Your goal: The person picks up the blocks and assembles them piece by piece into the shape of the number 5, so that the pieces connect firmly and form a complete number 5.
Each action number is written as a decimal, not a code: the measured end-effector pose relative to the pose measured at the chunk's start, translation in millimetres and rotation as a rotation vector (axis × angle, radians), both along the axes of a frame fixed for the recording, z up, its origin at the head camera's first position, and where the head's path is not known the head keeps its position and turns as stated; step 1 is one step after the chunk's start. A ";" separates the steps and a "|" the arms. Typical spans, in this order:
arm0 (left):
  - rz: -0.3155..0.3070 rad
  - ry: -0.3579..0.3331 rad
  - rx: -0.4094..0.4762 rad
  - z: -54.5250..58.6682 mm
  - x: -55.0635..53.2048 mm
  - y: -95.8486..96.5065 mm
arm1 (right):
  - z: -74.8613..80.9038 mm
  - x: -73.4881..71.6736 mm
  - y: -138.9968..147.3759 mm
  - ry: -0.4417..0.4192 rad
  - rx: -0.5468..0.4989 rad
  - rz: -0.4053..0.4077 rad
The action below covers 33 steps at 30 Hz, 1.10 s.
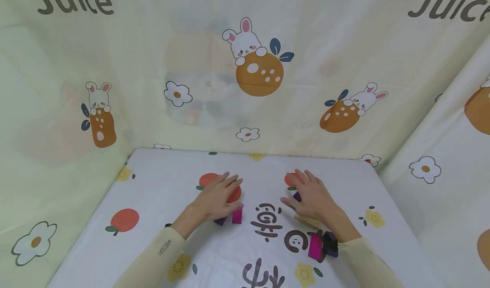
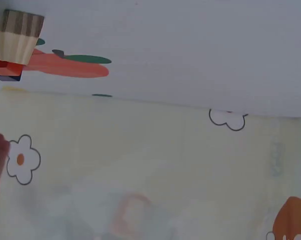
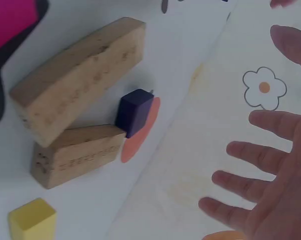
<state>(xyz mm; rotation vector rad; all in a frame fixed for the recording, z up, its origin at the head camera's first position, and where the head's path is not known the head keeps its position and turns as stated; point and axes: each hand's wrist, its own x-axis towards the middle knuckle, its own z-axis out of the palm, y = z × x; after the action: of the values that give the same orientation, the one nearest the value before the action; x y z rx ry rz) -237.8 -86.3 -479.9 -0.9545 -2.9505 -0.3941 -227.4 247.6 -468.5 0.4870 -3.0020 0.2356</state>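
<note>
My left hand (image 1: 219,198) hovers over the left part of the table, fingers spread and holding nothing. By its thumb stand a pink block (image 1: 237,215) and a dark block (image 1: 220,221). In the left wrist view a wooden block with a brown-striped end (image 2: 20,37) overlaps a red block (image 2: 5,69). My right hand (image 1: 313,198) is also spread and holds nothing, above a second group. Two wooden blocks (image 3: 83,80), a dark purple block (image 3: 134,112) and a yellow block (image 3: 33,221) show beneath it in the right wrist view.
Near my right wrist lie another pink block (image 1: 315,247) and a dark purple block (image 1: 332,245). A white cloth printed with fruit, flowers and lettering covers the table (image 1: 153,203). Cream curtains (image 1: 206,122) with rabbit prints hang behind and at both sides.
</note>
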 end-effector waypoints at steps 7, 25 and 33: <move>-0.051 -0.069 -0.015 -6.5 2.2 -2.2 | -6.9 2.8 12.2 0.041 -0.016 0.045; 0.068 -0.429 0.382 -38.5 7.4 -12.5 | -25.0 25.0 54.2 -0.271 -0.382 -0.078; 0.097 -0.352 0.354 -44.2 8.0 -9.2 | -33.9 37.7 70.4 -0.341 -0.389 -0.168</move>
<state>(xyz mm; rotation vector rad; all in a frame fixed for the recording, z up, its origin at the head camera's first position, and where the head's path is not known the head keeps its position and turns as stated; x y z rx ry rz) -229.7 -95.6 -524.1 -0.7614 -3.0414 -1.1401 -189.7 317.9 -502.5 0.1671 -3.1675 0.9507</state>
